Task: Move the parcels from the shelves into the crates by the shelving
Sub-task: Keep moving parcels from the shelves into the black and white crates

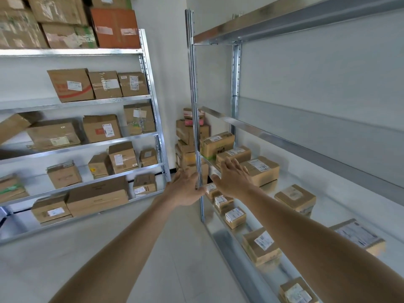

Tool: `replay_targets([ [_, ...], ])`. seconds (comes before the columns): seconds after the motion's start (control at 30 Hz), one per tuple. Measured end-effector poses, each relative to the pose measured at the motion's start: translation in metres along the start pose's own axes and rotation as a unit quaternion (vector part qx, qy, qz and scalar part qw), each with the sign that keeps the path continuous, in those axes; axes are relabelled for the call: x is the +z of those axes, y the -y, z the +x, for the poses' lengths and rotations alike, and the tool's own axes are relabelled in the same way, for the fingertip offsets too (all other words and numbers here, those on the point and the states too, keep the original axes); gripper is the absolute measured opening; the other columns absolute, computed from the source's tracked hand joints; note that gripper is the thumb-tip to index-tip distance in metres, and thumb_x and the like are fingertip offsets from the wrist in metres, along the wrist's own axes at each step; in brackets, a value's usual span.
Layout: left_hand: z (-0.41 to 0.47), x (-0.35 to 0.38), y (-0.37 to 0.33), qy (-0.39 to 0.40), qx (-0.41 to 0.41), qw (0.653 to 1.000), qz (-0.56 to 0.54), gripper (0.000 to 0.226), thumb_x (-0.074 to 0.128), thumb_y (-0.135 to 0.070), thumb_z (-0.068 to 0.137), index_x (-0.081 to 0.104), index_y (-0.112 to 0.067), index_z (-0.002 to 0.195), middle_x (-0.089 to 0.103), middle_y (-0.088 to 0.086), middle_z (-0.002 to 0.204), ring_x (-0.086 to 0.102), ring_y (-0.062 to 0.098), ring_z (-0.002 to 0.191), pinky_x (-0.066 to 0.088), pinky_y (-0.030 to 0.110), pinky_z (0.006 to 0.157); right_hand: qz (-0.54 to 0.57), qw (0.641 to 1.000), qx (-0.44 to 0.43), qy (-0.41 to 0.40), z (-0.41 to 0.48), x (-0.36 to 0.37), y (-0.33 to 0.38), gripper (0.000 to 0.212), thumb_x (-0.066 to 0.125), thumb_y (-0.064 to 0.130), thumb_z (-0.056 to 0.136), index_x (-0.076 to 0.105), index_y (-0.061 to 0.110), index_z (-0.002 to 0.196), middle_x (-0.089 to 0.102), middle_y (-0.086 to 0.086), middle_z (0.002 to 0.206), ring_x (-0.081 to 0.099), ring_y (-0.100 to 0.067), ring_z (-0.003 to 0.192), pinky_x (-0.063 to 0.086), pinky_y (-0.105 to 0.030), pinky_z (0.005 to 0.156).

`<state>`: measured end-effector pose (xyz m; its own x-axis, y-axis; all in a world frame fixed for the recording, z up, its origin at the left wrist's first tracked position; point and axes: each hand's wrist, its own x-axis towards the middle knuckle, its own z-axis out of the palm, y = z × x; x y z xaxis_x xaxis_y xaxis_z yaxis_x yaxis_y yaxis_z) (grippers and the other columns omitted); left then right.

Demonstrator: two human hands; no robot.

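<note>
parcels (260, 170): brown card boxes, white labels | lying flat, spread out on the low right shelf (349, 206) | more stand on the left shelves (87, 146)

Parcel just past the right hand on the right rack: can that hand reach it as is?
Probably yes. The right hand is open, past the rack's upright, and the parcel sits just beyond its fingertips, nothing visibly between.

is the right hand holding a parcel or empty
Empty. The right hand has straight, spread fingers reaching toward the parcels, curled round none.
</note>
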<state>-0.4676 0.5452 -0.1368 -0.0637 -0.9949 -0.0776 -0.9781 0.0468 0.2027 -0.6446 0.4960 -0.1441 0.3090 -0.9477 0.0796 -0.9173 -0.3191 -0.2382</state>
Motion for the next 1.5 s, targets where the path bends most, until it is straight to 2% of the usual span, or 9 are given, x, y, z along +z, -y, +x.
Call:
replay_targets([
  [0.07, 0.034, -0.004, 0.008, -0.011, -0.001, 1.0, 0.006, 0.067, 0.038, -0.055, 0.103, 0.029, -0.016, 0.158, 0.01, 0.01, 0.169, 0.007, 0.034, 0.156, 0.022, 0.057, 0.122, 0.004, 1.0, -0.011, -0.006, 0.037, 0.005, -0.006, 0.072, 0.03, 0.051, 0.106, 0.009, 0.014, 0.163, -0.002, -0.006, 0.171, -0.005, -0.027, 0.158, 0.005, -0.052, 0.128],
  [0.33, 0.141, -0.022, 0.024, 0.003, -0.011, 1.0, -0.004, 0.063, 0.039, -0.049, 0.105, 0.025, -0.02, 0.16, 0.007, 0.006, 0.171, 0.003, 0.029, 0.158, 0.018, 0.054, 0.125, 0.011, 1.0, -0.002, 0.016, 0.163, 0.014, -0.026, 0.073, 0.03, 0.049, 0.106, 0.005, 0.013, 0.163, -0.002, -0.007, 0.171, -0.003, -0.028, 0.158, 0.006, -0.052, 0.128],
  [0.57, 0.217, -0.028, 0.056, 0.013, -0.014, 1.0, -0.005, 0.072, 0.042, -0.051, 0.105, 0.013, -0.022, 0.164, 0.0, 0.006, 0.172, -0.003, 0.03, 0.158, 0.016, 0.056, 0.125, -0.008, 1.0, -0.003, 0.03, 0.238, 0.03, -0.033, 0.072, 0.029, 0.049, 0.106, 0.004, 0.012, 0.163, -0.002, -0.007, 0.171, -0.004, -0.028, 0.158, 0.007, -0.052, 0.127],
  [0.67, 0.252, -0.028, 0.073, 0.021, -0.007, 1.0, -0.005, 0.07, 0.042, -0.05, 0.105, 0.017, -0.021, 0.163, 0.003, 0.008, 0.171, -0.002, 0.03, 0.158, 0.016, 0.054, 0.125, -0.012, 0.999, 0.006, 0.037, 0.27, 0.037, -0.033, 0.072, 0.029, 0.049, 0.106, 0.006, 0.011, 0.163, 0.0, -0.007, 0.171, -0.002, -0.028, 0.158, 0.008, -0.052, 0.127],
  [0.83, 0.319, -0.027, 0.108, 0.02, 0.035, 0.999, -0.006, 0.068, 0.043, -0.053, 0.104, 0.024, -0.02, 0.161, 0.003, 0.006, 0.172, -0.002, 0.032, 0.158, 0.014, 0.057, 0.126, -0.012, 0.999, 0.028, 0.032, 0.334, 0.056, -0.033, 0.073, 0.031, 0.05, 0.104, 0.009, 0.012, 0.163, 0.002, -0.006, 0.171, -0.002, -0.028, 0.158, 0.007, -0.053, 0.127],
  [0.93, 0.371, -0.025, 0.139, 0.038, 0.048, 0.998, -0.008, 0.075, 0.042, -0.059, 0.102, 0.015, -0.027, 0.164, -0.006, 0.003, 0.172, -0.009, 0.03, 0.158, 0.013, 0.06, 0.125, -0.027, 0.997, 0.056, 0.04, 0.375, 0.068, -0.028, 0.073, 0.03, 0.051, 0.105, 0.007, 0.012, 0.163, -0.002, -0.006, 0.172, -0.004, -0.028, 0.158, 0.005, -0.051, 0.128],
  [1.07, 0.431, -0.03, 0.172, 0.056, 0.087, 0.995, -0.002, 0.072, 0.039, -0.062, 0.101, 0.013, -0.035, 0.163, -0.007, 0.003, 0.172, -0.01, 0.03, 0.158, 0.012, 0.061, 0.125, -0.027, 0.994, 0.094, 0.044, 0.425, 0.083, -0.015, 0.073, 0.032, 0.048, 0.105, 0.007, 0.012, 0.163, -0.001, -0.005, 0.172, -0.004, -0.027, 0.158, 0.004, -0.051, 0.128],
  [1.27, 0.486, -0.054, 0.207, 0.084, 0.126, 0.989, -0.003, 0.072, 0.041, -0.056, 0.105, 0.01, -0.03, 0.164, -0.012, 0.001, 0.172, -0.011, 0.028, 0.158, 0.01, 0.061, 0.125, -0.024, 0.989, 0.143, 0.039, 0.486, 0.091, 0.002, 0.073, 0.033, 0.048, 0.105, 0.007, 0.012, 0.163, -0.003, -0.004, 0.172, -0.005, -0.026, 0.158, 0.006, -0.053, 0.127],
  [1.5, 0.558, -0.05, 0.238, 0.102, 0.156, 0.982, -0.004, 0.077, 0.038, -0.063, 0.102, 0.007, -0.029, 0.164, -0.01, -0.001, 0.172, -0.012, 0.027, 0.158, 0.012, 0.067, 0.123, -0.016, 0.983, 0.18, 0.034, 0.538, 0.107, 0.005, 0.073, 0.034, 0.049, 0.105, 0.008, 0.013, 0.163, -0.003, -0.003, 0.172, -0.005, -0.024, 0.158, 0.006, -0.052, 0.127],
])
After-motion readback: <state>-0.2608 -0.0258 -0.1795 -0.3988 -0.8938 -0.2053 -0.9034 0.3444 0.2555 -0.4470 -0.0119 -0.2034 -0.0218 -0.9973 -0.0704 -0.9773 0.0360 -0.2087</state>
